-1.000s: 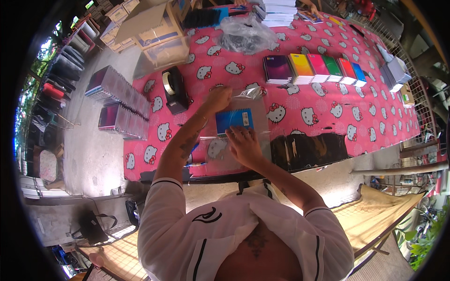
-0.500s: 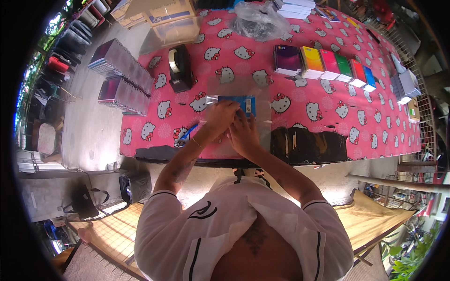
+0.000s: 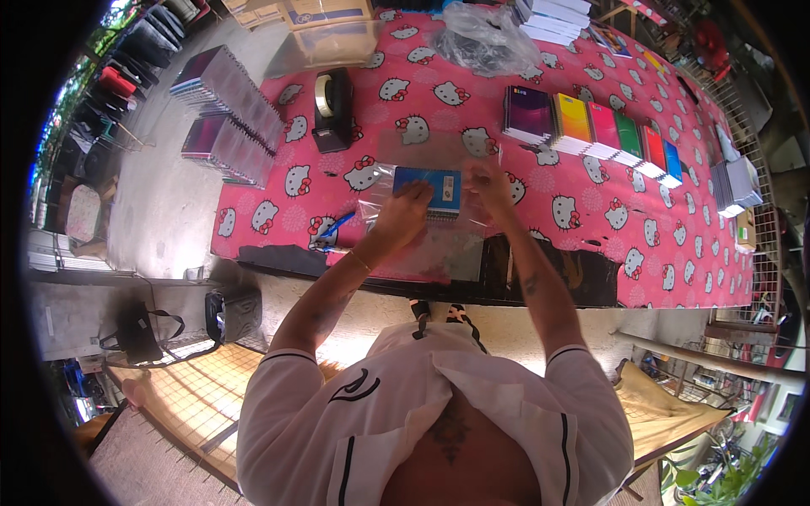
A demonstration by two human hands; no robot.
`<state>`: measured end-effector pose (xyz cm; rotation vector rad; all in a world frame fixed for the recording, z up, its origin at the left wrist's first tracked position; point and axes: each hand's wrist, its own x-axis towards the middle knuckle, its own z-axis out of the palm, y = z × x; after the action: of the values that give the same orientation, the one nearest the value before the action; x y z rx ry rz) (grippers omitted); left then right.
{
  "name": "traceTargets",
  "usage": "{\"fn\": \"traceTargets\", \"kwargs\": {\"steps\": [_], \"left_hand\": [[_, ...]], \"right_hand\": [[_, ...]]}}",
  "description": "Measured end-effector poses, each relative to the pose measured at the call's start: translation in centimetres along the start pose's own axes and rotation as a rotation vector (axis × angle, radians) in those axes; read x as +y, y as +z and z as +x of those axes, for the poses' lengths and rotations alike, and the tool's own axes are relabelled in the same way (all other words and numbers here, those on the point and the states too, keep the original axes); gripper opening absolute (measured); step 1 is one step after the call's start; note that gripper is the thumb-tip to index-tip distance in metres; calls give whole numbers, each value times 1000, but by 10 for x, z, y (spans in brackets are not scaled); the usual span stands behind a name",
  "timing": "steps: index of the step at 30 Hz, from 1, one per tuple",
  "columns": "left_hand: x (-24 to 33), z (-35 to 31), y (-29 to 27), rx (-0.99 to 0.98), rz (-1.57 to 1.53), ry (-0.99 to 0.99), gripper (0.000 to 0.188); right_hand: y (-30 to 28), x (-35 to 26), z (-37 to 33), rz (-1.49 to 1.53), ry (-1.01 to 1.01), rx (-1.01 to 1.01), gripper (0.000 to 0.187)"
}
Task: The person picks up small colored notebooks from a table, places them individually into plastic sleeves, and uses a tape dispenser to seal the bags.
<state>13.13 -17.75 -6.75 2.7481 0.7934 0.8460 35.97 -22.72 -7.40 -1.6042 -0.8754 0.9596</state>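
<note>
A blue spiral notebook [image 3: 430, 187] lies inside a clear plastic sleeve [image 3: 390, 181] on the pink cartoon-cat tablecloth [image 3: 582, 211]. My left hand [image 3: 403, 214] presses on the notebook's near edge and grips the sleeve. My right hand [image 3: 490, 187] pinches the sleeve's right end just beside the notebook. More clear sleeves [image 3: 439, 253] lie flat under my wrists at the table's front edge. Both forearms reach up from the lower middle of the picture.
A black tape dispenser [image 3: 331, 110] stands left of the sleeve, a blue pen [image 3: 336, 226] near my left hand. A row of coloured notebooks [image 3: 591, 128] lies to the right, a crumpled plastic bag [image 3: 485, 38] at the back. Notebook stacks [image 3: 228, 110] sit at the left edge.
My hands moved from close together over the notebook to spread along the sleeve, the right hand shifting to its right end. The camera view also shifted, bringing the table nearer.
</note>
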Motion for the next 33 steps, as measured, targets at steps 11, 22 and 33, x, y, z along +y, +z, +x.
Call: {"fn": "traceTargets", "kwargs": {"steps": [11,22,33], "left_hand": [[3,-9,-17,-12,-85,-44,35],[-173,1,-74,546,-297,-832,21],[-182,19,-51,619,-1202,-1044,16]], "right_hand": [[50,-2,-68,-1101,-954,15,53],[50,-1,-73,-1116,-914,35,53],[44,2,-75,-1103,-859,63,54]]}}
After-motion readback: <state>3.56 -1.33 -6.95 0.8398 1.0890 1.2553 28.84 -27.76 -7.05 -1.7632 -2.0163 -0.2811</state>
